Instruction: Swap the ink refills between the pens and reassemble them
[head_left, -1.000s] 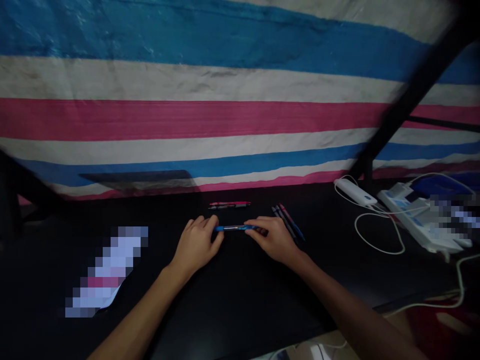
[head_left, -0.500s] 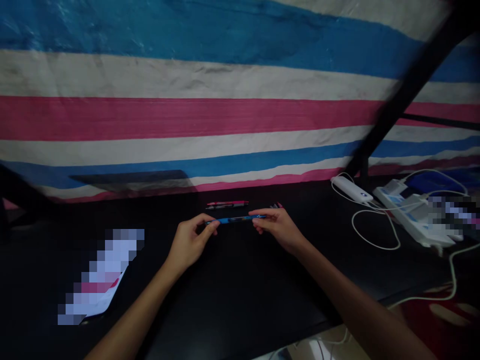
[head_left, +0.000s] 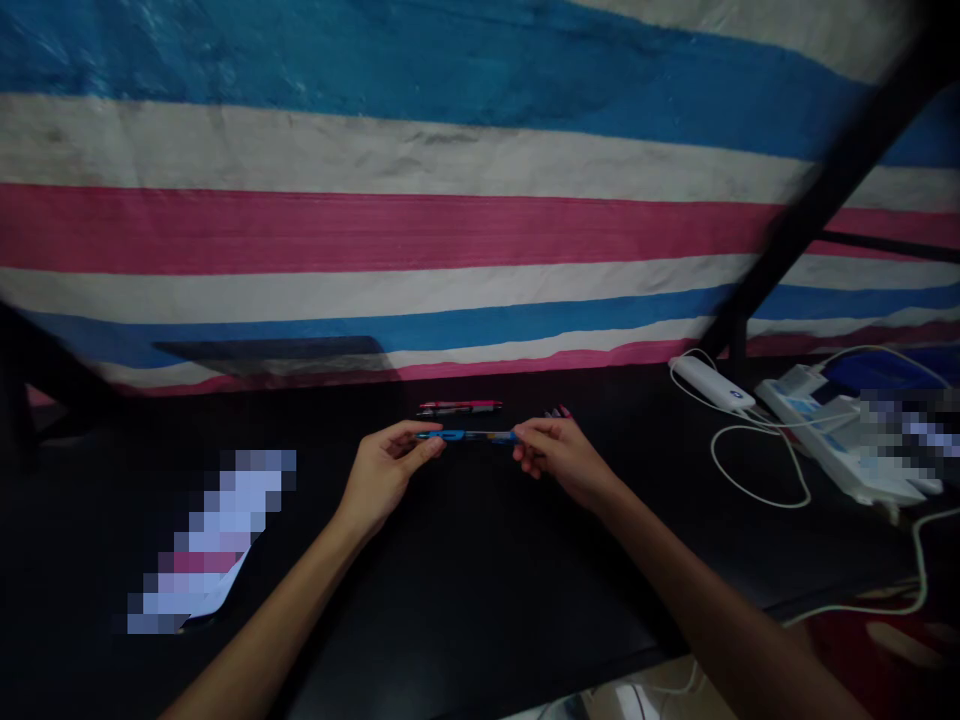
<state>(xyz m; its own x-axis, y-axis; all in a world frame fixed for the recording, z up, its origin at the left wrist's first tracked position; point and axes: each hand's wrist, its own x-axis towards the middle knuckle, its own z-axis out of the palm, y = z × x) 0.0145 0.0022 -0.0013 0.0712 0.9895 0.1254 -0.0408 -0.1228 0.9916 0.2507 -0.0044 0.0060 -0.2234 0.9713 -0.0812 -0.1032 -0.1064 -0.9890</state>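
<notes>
A slim pen [head_left: 487, 437] with blue ends and a see-through, darker barrel lies level between my two hands, just above the black table. My left hand [head_left: 386, 465] pinches its left end between thumb and fingers. At the right end, the fingertips of my right hand [head_left: 559, 455] close on the blue part, the other fingers curled under. Just behind, a red pen [head_left: 469, 405] rests on the table with a darker pen [head_left: 450, 413] alongside. Past my right hand, small pinkish and dark ends [head_left: 559, 411] show, mostly hidden.
A phone-like slab [head_left: 214, 545], its face pixelated, lies on the black table [head_left: 450, 600] at left. To the right are a white device [head_left: 712, 383] with a looped cable and a white power strip [head_left: 832, 440]. Behind hangs a striped sheet [head_left: 450, 230], beside a dark slanted post [head_left: 795, 230].
My right fingers have shifted slightly right along the pen, so its right end no longer sticks out past them. More of the barrel shows between my hands. The view has moved slightly.
</notes>
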